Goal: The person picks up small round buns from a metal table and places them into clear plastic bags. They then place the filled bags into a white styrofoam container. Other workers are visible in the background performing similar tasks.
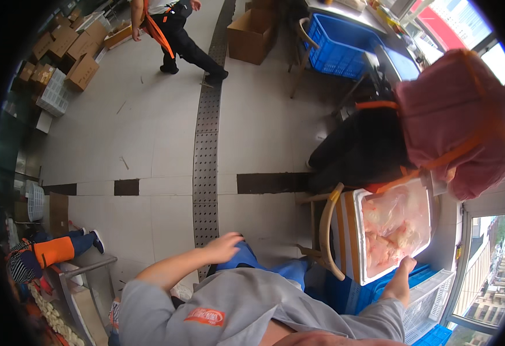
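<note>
My left hand (228, 247) hangs slightly blurred in front of my blue trousers, with nothing seen in it and its fingers loosely extended. Over on the right, my right hand (404, 274) reaches the near rim of a white foam box (362, 242) banded with tan tape. Whether its fingers grip the rim cannot be made out. Inside the box, clear plastic bags (389, 216) hold pale pinkish pieces that look like raw meat. The box stands next to the curved wooden back of a chair (328, 233), which partly covers its side.
A person in a dusty-red top (447, 116) bends close beyond the box. Another person (179, 34) strides across the floor ahead; a third (57, 251) is at left. A perforated drain cover (205, 164) crosses the floor. Blue crates (339, 47) and cardboard boxes (248, 36) stand around.
</note>
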A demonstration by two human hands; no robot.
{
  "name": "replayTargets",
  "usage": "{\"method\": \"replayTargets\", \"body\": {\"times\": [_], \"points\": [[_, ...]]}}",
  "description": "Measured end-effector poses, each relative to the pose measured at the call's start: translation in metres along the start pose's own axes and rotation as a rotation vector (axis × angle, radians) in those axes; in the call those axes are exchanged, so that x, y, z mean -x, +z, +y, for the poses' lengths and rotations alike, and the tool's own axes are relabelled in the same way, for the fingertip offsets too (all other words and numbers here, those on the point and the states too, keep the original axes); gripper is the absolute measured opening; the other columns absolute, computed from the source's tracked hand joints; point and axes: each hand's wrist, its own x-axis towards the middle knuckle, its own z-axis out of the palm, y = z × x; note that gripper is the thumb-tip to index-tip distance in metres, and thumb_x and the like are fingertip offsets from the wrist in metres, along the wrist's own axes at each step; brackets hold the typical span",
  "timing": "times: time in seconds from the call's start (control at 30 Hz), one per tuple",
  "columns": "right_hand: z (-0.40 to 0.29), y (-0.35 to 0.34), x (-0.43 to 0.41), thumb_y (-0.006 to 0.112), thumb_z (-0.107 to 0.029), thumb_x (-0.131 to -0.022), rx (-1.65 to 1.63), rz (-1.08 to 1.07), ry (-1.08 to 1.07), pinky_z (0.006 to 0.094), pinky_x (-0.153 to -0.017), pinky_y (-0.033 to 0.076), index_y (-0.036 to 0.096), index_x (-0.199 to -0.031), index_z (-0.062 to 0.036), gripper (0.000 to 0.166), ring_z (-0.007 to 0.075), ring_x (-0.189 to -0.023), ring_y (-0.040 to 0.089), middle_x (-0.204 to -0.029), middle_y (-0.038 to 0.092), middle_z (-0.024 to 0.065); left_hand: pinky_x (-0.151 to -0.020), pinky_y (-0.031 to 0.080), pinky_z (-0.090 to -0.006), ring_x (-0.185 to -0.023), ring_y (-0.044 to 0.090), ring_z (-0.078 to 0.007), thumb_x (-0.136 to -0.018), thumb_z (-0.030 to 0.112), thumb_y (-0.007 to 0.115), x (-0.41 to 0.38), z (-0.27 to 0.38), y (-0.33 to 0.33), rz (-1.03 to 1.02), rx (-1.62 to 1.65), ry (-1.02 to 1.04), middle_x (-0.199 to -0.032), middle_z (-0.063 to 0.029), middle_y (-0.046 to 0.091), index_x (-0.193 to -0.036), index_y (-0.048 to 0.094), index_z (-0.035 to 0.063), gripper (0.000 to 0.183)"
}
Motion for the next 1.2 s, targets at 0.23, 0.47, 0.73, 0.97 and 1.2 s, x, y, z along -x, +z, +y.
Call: {"method": "replayTargets", "body": {"times": [0.23, 0.47, 0.73, 0.97, 1.2], "points": [[-0.243, -0.008, 0.346, 0.057, -0.025, -0.093, 0.032, -0.318, -0.408, 0.0474, -0.071, 0.055, 0.061, -0.103, 0.0088, 0.035, 0.0411, -0.081, 0.068, -0.092, 0.068, 0.0281, -0.080, 0.054, -0.0370, -0.090, 0.067, -0.0253, -0.092, 0.012, 0.061, 0.331, -0.217, -0.131, 1.018, 0.085, -0.874, -0.113, -0.0160, 0.065, -0.122, 0.060, 0.0022, 0.032], [-0.401, 0.213, 0.567, 0.070, -0.036, -0.090, 0.261, -1.104, -0.935, 0.0353, -0.061, 0.056, 0.062, -0.119, -0.0035, 0.044, 0.0188, -0.071, 0.067, -0.088, 0.069, 0.0102, -0.078, 0.055, -0.0327, -0.094, 0.066, -0.0225, -0.090, 0.008, 0.063, 0.282, -0.308, -0.197, 1.057, 0.414, -0.893, -0.112, -0.0142, 0.065, -0.118, 0.061, 0.0011, 0.029], [-0.812, 0.311, 0.927, 0.068, -0.043, -0.086, 0.341, -0.953, -1.816, 0.0424, -0.080, 0.054, 0.065, -0.115, -0.0014, 0.051, 0.0310, -0.091, 0.069, -0.099, 0.072, 0.0202, -0.099, 0.046, -0.0446, -0.114, 0.058, -0.0384, -0.092, 0.031, 0.057, 0.320, -0.328, -0.213, 0.884, 0.588, -1.182, -0.116, -0.0225, 0.065, -0.114, 0.065, -0.0007, 0.039], [-1.065, 0.268, 1.358, 0.061, -0.021, -0.094, -0.036, -1.676, -1.606, 0.0284, -0.060, 0.051, 0.059, -0.117, -0.0077, 0.026, 0.0139, -0.075, 0.063, -0.090, 0.066, 0.0047, -0.097, 0.047, -0.0467, -0.112, 0.060, -0.0368, -0.095, 0.031, 0.053, 0.331, -0.460, -0.230, 1.056, 1.021, -1.523, -0.114, -0.0193, 0.067, -0.113, 0.066, 0.0030, 0.036], [-1.136, 0.395, 1.501, 0.065, -0.018, -0.096, 0.574, -1.556, -1.578, 0.0306, -0.044, 0.047, 0.051, -0.115, -0.0151, 0.024, 0.0162, -0.057, 0.058, -0.080, 0.061, 0.0053, -0.100, 0.047, -0.0425, -0.116, 0.059, -0.0346, -0.094, 0.030, 0.057, 0.432, -0.662, -0.455, 1.478, 0.826, -1.270, -0.119, -0.0196, 0.065, -0.118, 0.066, 0.0037, 0.036]]}}
